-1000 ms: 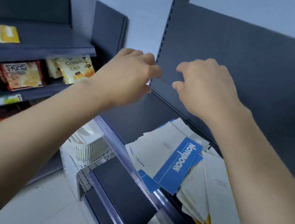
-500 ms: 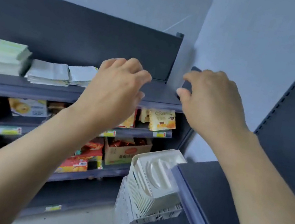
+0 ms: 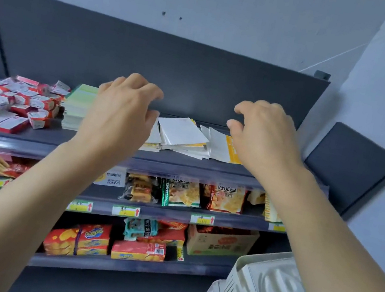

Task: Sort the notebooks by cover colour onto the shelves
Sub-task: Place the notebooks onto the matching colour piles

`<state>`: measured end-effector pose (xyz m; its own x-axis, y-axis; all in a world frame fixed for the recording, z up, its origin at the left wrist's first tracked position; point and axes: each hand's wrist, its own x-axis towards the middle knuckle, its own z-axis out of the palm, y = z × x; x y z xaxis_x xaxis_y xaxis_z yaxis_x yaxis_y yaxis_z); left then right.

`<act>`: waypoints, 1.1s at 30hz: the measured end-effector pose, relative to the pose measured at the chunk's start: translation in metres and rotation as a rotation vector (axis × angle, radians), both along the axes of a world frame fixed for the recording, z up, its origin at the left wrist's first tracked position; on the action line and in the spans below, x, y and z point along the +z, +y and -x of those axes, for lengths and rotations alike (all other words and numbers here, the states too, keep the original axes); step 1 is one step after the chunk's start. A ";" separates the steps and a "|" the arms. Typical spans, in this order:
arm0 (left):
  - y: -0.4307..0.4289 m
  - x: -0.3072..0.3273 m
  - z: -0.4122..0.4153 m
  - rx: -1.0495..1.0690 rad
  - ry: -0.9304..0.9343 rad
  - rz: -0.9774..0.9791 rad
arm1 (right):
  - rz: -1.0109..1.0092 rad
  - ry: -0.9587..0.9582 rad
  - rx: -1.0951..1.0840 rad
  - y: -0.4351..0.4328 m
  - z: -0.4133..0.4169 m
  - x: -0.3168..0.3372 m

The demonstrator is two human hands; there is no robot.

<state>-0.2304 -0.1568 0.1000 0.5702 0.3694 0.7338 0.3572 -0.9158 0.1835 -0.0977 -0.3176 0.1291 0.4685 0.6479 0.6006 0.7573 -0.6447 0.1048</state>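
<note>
Your left hand (image 3: 122, 113): fingers loosely curled, empty | your right hand (image 3: 265, 135): likewise curled, empty | yellow-edged notebooks (image 3: 180, 133) between both hands on top shelf (image 3: 32, 141) | green stack (image 3: 78, 110) just left of left hand.

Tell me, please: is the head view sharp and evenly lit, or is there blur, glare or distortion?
Head view: soft, even light with no hard shadows or strong glare; the wide lens slants and bends the top shelf toward the edges; the red boxes at left look slightly smeared, while the left hand and right hand are fairly sharp.
</note>
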 end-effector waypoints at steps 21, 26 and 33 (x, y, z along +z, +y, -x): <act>0.162 -0.098 -0.151 0.431 0.276 0.509 | 0.134 0.433 0.175 0.209 -0.239 -0.105; 0.180 -0.124 -0.162 0.527 0.458 0.601 | 0.338 0.567 0.099 0.226 -0.257 -0.129; 0.202 -0.139 -0.174 0.615 0.563 0.578 | 0.419 0.697 0.058 0.236 -0.261 -0.146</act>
<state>-0.0564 0.0451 -0.0389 0.3697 0.9286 0.0330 0.9078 -0.3685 0.2001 0.1638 -0.0813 -0.0170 0.6035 0.7891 -0.1143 0.7688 -0.6139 -0.1790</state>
